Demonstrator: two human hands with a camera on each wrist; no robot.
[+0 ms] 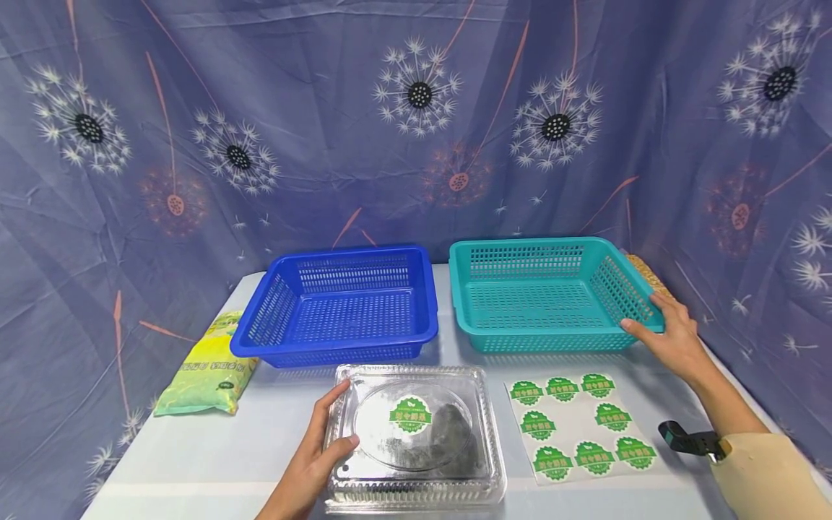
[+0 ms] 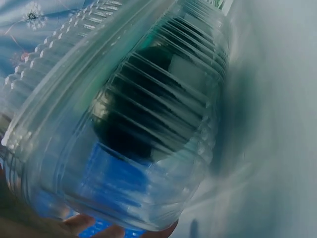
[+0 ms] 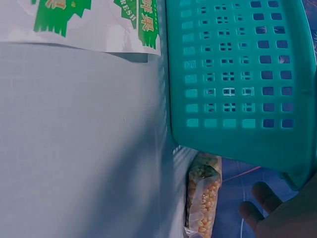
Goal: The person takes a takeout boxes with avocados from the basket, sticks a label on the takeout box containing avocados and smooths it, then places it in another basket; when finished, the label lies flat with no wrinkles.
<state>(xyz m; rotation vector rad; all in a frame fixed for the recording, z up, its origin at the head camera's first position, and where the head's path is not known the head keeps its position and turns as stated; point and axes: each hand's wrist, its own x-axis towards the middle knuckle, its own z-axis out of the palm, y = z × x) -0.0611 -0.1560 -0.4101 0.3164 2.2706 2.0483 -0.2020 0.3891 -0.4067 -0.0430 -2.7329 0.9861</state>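
A clear plastic clamshell box (image 1: 416, 462) lies lid up at the front of the table, with a round green and white sticker (image 1: 410, 414) on its lid. My left hand (image 1: 315, 448) grips its left edge, thumb on top; the left wrist view has fingertips at the lower edge of the box (image 2: 163, 198). A dark shape shows through its ribbed side. My right hand (image 1: 676, 336) holds the front right corner of a teal basket (image 1: 552, 341), thumb over the rim. In the right wrist view, two of its fingers (image 3: 267, 198) stick out beyond the basket wall.
Right of the box lies a sheet (image 1: 575, 433) of round green stickers, its middle spot bare. A blue basket (image 1: 338, 350) stands at the back left, beside a yellow-green bag (image 1: 211, 372). A clear pack of yellowish kernels (image 3: 203, 206) lies beyond the teal basket. Patterned cloth (image 1: 312, 130) hangs behind.
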